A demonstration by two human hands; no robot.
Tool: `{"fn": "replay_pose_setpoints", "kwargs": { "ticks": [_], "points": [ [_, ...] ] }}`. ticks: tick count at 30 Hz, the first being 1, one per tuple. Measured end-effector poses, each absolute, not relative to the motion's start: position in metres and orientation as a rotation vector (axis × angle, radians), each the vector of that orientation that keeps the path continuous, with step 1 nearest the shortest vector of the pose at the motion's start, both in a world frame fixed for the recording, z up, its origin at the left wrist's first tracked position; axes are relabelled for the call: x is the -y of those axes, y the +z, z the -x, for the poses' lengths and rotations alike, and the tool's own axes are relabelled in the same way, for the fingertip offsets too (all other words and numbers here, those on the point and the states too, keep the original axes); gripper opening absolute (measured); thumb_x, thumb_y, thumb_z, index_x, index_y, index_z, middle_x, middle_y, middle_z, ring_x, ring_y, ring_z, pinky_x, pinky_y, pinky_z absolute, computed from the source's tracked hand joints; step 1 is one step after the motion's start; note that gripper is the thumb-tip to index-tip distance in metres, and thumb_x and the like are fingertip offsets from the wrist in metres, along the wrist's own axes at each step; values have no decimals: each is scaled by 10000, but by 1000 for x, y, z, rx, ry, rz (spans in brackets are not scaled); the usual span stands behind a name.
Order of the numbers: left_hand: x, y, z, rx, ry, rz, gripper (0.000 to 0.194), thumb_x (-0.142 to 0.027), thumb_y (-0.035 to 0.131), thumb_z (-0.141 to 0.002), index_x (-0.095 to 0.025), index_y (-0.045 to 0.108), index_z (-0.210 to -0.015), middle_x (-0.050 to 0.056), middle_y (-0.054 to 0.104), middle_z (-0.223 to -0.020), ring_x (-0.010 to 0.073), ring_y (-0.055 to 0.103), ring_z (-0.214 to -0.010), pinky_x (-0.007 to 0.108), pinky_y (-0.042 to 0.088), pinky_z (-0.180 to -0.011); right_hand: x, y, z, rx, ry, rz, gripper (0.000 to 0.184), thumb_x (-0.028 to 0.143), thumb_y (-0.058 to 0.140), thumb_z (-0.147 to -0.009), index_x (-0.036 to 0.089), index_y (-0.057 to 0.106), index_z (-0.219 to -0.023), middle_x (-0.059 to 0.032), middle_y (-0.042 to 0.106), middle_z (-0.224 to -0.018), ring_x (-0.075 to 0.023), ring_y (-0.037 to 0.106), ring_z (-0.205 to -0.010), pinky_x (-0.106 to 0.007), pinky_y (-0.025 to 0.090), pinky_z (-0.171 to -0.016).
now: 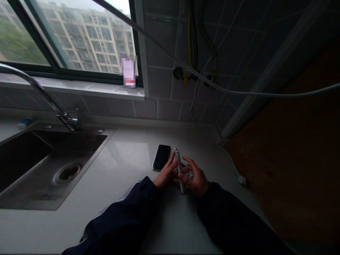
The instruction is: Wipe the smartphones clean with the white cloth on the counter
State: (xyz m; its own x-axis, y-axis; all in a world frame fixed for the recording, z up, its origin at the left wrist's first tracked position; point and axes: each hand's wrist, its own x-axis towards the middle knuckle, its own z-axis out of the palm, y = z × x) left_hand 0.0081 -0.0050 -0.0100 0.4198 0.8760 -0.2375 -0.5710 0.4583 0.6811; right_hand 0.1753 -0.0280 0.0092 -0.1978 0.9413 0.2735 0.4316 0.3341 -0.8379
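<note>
Upright and seen nearly edge-on, a phone [182, 187] with a silvery edge is held between my two hands just above the counter. My left hand [166, 173] is closed on its left side, the fingers against its face. From the right, my right hand [197, 178] grips the same phone, with the thumb on its near part and the other fingers curled behind. Something pale shows between the right fingers, too dim to make out. A second phone [162, 157], with a dark screen facing up, lies on the counter just beyond my left hand.
The pale counter [127, 170] holds a steel sink [87, 166] with a chrome faucet [50, 97] at left. A white cable [239, 92] crosses overhead. A white plug [241, 180] lies by the right edge. A blurred pinkish item [129, 72] stands on the windowsill.
</note>
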Motion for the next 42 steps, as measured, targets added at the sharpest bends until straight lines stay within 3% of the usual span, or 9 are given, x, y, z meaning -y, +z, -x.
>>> {"fn": "replay_pose_setpoints", "kwargs": {
  "ticks": [3,8,13,17,22,27,29,33,42],
  "points": [
    [5,-11,-9,-753,943,-676,1065,-443,831,-784,-296,214,-1639,123,654,-1229,222,701,-907,312,589,-673,29,10,-177,1774,857,1219,788,476,676,-870,157,378,-1525,12,666,-757,-183,680,-696,-294,543,-688],
    [3,-11,-7,-743,904,-825,1146,-295,884,-716,-294,206,-1640,200,446,-1544,311,652,-1121,372,617,-701,25,7,-187,1675,806,1254,685,360,536,-931,166,328,-1554,-38,737,-875,-187,689,-677,-301,546,-660],
    [3,-13,-8,-734,963,-721,1186,-183,854,-677,-266,179,-1648,149,343,-1655,333,545,-1334,355,543,-960,10,-14,-191,1527,884,1369,791,285,524,-877,130,279,-1613,-142,732,-1258,-262,719,-1114,-399,547,-984],
    [6,-11,-8,-668,982,-653,1270,-131,814,-675,-362,25,-1644,97,257,-1702,306,504,-1391,349,487,-1035,-3,-30,-193,1435,1023,1338,853,343,523,-900,85,183,-1639,-161,737,-1241,-257,740,-1052,-417,565,-964],
    [6,-11,-4,-698,1023,-791,1210,-232,841,-732,-412,56,-1635,138,295,-1682,310,612,-1236,357,525,-898,-16,-40,-202,1337,1060,1287,813,455,631,-871,99,405,-1566,-186,669,-1368,-297,664,-1239,-455,518,-1054],
    [2,-15,-4,-648,1057,-713,1180,-258,845,-718,-427,117,-1631,132,316,-1673,332,581,-1286,391,529,-909,-20,-38,-205,1380,1120,1266,763,483,676,-838,116,521,-1488,-154,743,-1221,-274,719,-1101,-402,572,-945],
    [1,-15,-4,-636,1099,-696,1180,-257,852,-696,-396,151,-1635,133,345,-1659,348,538,-1346,423,495,-1000,-18,-37,-205,1444,1163,1269,774,446,701,-813,114,518,-1488,-94,780,-1021,-230,736,-932,-353,581,-849],
    [0,-14,-3,-644,1134,-684,1182,-257,851,-686,-335,164,-1644,117,391,-1640,353,434,-1450,468,376,-1154,-15,-35,-205,1519,1218,1300,787,408,730,-762,88,544,-1456,58,619,-611,-143,608,-587,-266,504,-624],
    [1,-19,-6,-584,1094,-763,1241,-262,846,-711,-360,35,-1646,68,160,-1728,339,291,-1536,449,300,-1213,-14,-28,-204,1529,1180,1301,629,449,721,-780,100,663,-1301,-10,692,-796,-195,683,-801,-326,542,-780]
  ]
}}
